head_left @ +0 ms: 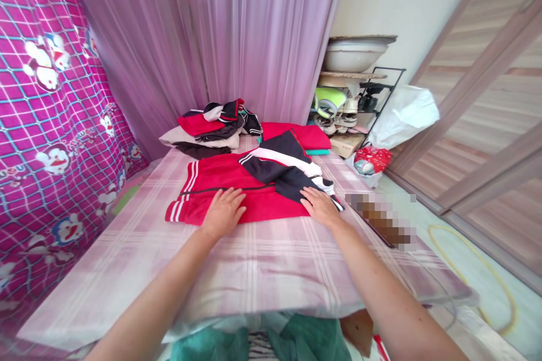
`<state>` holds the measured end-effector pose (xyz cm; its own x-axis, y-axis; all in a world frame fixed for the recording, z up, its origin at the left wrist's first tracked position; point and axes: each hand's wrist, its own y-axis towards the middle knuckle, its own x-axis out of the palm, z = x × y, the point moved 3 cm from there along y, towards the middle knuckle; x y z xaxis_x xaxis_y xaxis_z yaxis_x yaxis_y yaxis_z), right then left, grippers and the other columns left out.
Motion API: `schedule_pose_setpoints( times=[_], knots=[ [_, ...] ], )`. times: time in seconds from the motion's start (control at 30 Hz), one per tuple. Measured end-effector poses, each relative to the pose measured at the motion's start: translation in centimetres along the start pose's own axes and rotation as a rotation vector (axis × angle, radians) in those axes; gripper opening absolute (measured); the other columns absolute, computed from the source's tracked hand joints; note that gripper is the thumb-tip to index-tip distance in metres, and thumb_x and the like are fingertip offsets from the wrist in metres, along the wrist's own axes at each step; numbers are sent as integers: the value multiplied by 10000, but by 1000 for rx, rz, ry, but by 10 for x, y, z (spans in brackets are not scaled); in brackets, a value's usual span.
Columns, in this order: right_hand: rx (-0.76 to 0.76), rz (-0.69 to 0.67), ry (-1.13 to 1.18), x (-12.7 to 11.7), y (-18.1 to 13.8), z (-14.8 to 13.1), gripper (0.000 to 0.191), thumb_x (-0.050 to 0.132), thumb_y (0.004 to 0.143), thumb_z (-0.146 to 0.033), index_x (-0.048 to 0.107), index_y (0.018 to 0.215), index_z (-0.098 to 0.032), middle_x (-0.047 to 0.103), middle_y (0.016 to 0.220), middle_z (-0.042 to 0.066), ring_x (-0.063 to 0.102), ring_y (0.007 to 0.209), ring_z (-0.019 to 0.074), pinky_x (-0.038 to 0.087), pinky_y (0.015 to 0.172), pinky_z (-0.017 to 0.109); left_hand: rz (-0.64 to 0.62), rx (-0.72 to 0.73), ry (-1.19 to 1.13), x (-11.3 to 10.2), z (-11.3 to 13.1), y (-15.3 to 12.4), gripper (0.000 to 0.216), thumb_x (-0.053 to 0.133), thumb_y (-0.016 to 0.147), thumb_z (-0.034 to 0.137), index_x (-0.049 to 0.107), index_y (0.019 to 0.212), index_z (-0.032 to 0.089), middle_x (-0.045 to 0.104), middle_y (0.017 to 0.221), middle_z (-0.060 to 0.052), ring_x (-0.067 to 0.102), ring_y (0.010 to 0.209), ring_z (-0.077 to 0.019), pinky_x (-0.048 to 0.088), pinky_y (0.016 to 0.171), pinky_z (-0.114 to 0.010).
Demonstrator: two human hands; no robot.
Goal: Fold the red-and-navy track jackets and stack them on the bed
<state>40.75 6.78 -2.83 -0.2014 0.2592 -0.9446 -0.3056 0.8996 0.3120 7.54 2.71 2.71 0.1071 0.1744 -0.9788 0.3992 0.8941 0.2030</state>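
A red jacket [258, 203] with dark and white sleeves lies flat on the table, its striped hem to the left. The sleeves are folded over the body toward the right end. My left hand [224, 211] rests on the red cloth near the front edge, fingers stretched out. Across the dark sleeve at the right end lies my right hand [320, 207], its fingers flat as well. Neither hand grips anything.
A plaid cloth covers the table [271, 271]. Behind the jacket are a heap of clothes [212, 127] and a folded red garment [296, 135]. A pixelated flat object [381, 223] lies at the right edge. Beyond stands a shoe rack [351, 101].
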Motion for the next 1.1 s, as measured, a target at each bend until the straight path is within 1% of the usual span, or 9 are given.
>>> schedule_pose_setpoints(
  times=[0.13, 0.27, 0.37, 0.47, 0.6, 0.8, 0.93, 1.03, 1.1],
  knots=[
    [0, 0, -24, -1, -3, -1, 473, 354, 998, -362, 636, 1345, -210, 605, 1414, 102, 539, 1318, 253, 425, 1102, 459, -101, 87, -31, 30, 36, 16, 574, 351, 992, 527, 488, 1471, 243, 438, 1569, -77, 336, 1479, -275, 228, 1220, -529],
    [53, 16, -42, -9, -5, -12, 485, 364, 998, -368, 628, 1355, -172, 582, 1435, 127, 515, 1341, 263, 395, 1124, 444, -115, 74, -29, 44, 36, 14, 612, 325, 985, 577, 448, 1498, 266, 396, 1593, -79, 305, 1494, -285, 211, 1217, -561],
    [44, 14, -47, -15, -5, -30, 525, 353, 1006, -405, 550, 1436, -178, 470, 1538, 115, 405, 1431, 260, 308, 1182, 451, -110, 70, -30, 45, 32, 10, 617, 329, 980, 590, 440, 1503, 281, 399, 1594, -71, 306, 1493, -282, 213, 1219, -549],
    [23, -138, -38, -14, -4, -40, 554, 318, 1014, -465, 481, 1491, -237, 375, 1601, 76, 314, 1484, 244, 251, 1206, 474, -128, 65, -24, 43, 31, 11, 631, 335, 976, 599, 427, 1511, 279, 385, 1602, -69, 306, 1493, -281, 213, 1221, -538],
    [90, -293, -43, -9, -10, -23, 597, 280, 1010, -509, 422, 1528, -248, 348, 1613, 76, 300, 1491, 242, 244, 1209, 486, -148, 86, -28, 43, 30, 13, 643, 314, 979, 603, 415, 1518, 266, 381, 1603, -82, 306, 1492, -283, 225, 1212, -549],
    [89, -253, -25, -12, -17, -2, 598, 268, 1013, -495, 430, 1523, -229, 352, 1610, 89, 308, 1487, 246, 256, 1205, 487, -109, 110, -35, 48, 26, 14, 621, 308, 984, 595, 414, 1516, 292, 386, 1601, -77, 322, 1485, -274, 239, 1202, -542],
    [155, -251, 13, -21, -9, -29, 601, 271, 1017, -497, 433, 1520, -211, 346, 1610, 102, 301, 1490, 255, 239, 1206, 505, -101, 106, -23, 48, 26, 13, 624, 326, 982, 587, 426, 1511, 271, 387, 1598, -89, 323, 1485, -283, 242, 1201, -551],
    [73, -208, 78, -25, 1, -70, 600, 271, 1022, -496, 401, 1539, -221, 331, 1618, 92, 276, 1501, 240, 185, 1224, 498, -92, 109, -8, 47, 26, 13, 623, 337, 978, 590, 429, 1510, 278, 393, 1596, -83, 324, 1485, -282, 242, 1204, -541],
    [9, -255, 118, -20, 6, -94, 611, 290, 1018, -499, 381, 1548, -208, 317, 1623, 95, 269, 1503, 239, 171, 1228, 495, -90, 114, -6, 46, 26, 12, 623, 341, 977, 589, 433, 1508, 278, 402, 1591, -83, 325, 1484, -280, 243, 1206, -534]
  ],
)
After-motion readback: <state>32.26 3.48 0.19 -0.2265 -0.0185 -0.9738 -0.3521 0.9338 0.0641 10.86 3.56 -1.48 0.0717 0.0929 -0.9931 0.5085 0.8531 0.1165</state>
